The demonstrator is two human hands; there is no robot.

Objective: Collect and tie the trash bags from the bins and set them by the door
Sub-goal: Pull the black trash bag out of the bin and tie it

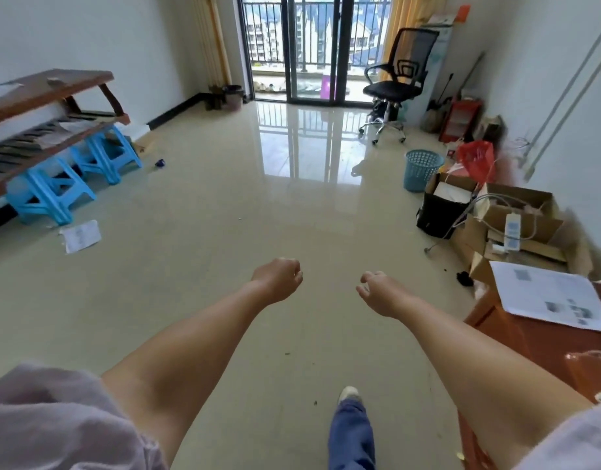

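Bins are what the person is heading for, and two show from the head camera: a blue basket (422, 169) far beyond the right fingertips (366, 285), over by the boxes (516, 225), and a dark bin (233, 96) well past the left fingers (296, 270), in the far corner beside the balcony door (312, 49). A red bag (475, 159) sits just beyond the basket; whether it is trash I cannot tell from here, as that edge is blurred.

Both arms reach forward over bare floor (224, 205). The left hand (278, 278) is curled loosely into a near fist and the right hand (380, 293) is half curled with fingertips apart; neither grips anything. One foot (348, 395) is stepping forward below them.

No bag is collected yet, so the walk to a bin looks like the step in hand. The basket is nearer: best to veer right, stop short of the cable (461, 212) trailing from the boxes, and grasp a liner's rim with both hands, gathering it inward before lifting so nothing spills. I see no liner in the basket from here.
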